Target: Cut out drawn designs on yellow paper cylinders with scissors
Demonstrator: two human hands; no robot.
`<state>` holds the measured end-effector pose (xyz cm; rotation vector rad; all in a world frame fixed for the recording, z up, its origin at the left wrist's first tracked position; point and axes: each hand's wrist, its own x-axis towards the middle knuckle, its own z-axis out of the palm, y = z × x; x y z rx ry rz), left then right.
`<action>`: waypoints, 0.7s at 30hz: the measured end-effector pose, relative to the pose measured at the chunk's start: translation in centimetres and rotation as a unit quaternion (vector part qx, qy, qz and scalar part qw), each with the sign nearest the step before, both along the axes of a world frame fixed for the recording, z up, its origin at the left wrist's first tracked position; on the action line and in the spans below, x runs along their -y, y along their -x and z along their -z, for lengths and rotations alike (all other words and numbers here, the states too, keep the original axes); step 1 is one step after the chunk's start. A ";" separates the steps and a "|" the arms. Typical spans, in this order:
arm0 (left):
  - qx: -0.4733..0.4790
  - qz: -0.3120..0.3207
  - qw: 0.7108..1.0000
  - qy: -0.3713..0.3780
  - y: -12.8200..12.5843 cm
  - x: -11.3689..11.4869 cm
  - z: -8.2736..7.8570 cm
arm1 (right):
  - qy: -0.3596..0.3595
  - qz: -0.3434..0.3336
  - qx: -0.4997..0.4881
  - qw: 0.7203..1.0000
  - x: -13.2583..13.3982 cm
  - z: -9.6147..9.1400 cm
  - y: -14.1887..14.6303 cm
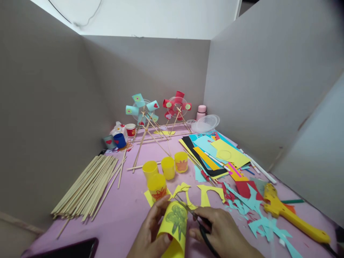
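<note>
My left hand is closed around a curled yellow paper piece with a green flower drawn on it, at the bottom centre. My right hand grips black-handled scissors, whose blades point up-left against the paper's top edge. Just beyond the hands stand several yellow paper cups; the nearest yellow cup carries an orange flower. Yellow paper offcuts lie on the pink table right of the cups.
A bundle of wooden sticks lies at left. Two paper-cup wheels, blue and red, stand at the back. Coloured paper sheets, cyan scraps and a yellow glue gun fill the right. A dark phone lies bottom left.
</note>
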<state>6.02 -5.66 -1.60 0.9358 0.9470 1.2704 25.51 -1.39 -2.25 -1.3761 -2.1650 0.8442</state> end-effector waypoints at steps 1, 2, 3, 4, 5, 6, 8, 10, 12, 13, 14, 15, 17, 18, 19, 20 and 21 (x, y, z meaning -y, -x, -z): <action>-0.006 -0.007 1.000 -0.007 0.0 0.0 0.1 | 0.002 -0.004 -0.006 1.000 -0.1 0.1 0.0; -0.011 -0.014 1.000 -0.011 0.0 0.0 0.1 | 0.007 -0.012 -0.014 1.000 -0.2 0.2 -0.1; -0.014 -0.019 1.000 -0.014 0.0 0.0 0.0 | 0.014 -0.020 -0.022 0.999 -0.2 0.4 -0.1; -0.018 -0.021 1.000 -0.016 0.0 0.0 -0.1 | 0.021 -0.025 -0.030 0.999 -0.3 0.5 -0.1; -0.019 -0.020 0.999 -0.016 0.0 0.0 -0.2 | 0.028 -0.029 -0.036 0.999 -0.4 0.7 -0.1; -0.018 -0.017 1.000 -0.017 0.0 0.0 -0.3 | 0.033 -0.030 -0.041 0.998 -0.4 0.8 -0.1; -0.020 -0.014 1.000 -0.019 0.1 0.0 -0.4 | 0.035 -0.026 -0.042 0.998 -0.5 0.9 -0.1; -0.020 -0.010 0.999 -0.022 0.2 0.0 -0.5 | 0.026 -0.014 -0.030 0.999 -0.4 0.8 -0.1; -0.021 -0.005 1.000 -0.021 0.3 0.0 -0.5 | 0.009 -0.002 -0.006 1.000 -0.3 0.7 0.0; -0.021 -0.003 1.000 -0.020 0.3 0.0 -0.4 | 0.000 0.000 0.005 1.000 -0.3 0.7 0.0; -0.022 -0.001 1.000 -0.019 0.4 -0.1 -0.4 | -0.007 -0.002 0.014 1.000 -0.2 0.6 0.0; -0.024 0.000 1.000 -0.018 0.4 -0.1 -0.3 | -0.013 -0.005 0.020 1.000 -0.2 0.6 0.0; -0.027 0.004 0.999 -0.019 0.4 -0.1 -0.2 | -0.018 -0.016 0.020 1.000 -0.1 0.6 0.1; -0.028 0.010 0.999 -0.021 0.4 -0.1 -0.1 | -0.018 -0.020 0.017 0.999 -0.1 0.6 0.1; -0.031 0.016 0.999 -0.022 0.4 -0.1 0.0 | -0.018 -0.024 0.014 0.999 -0.1 0.7 0.1; -0.035 0.021 0.999 -0.022 0.4 -0.1 0.1 | -0.017 -0.026 0.012 0.999 0.0 0.7 0.1; -0.038 0.023 0.999 -0.022 0.4 -0.1 0.1 | -0.017 -0.025 0.013 0.999 0.0 0.7 0.2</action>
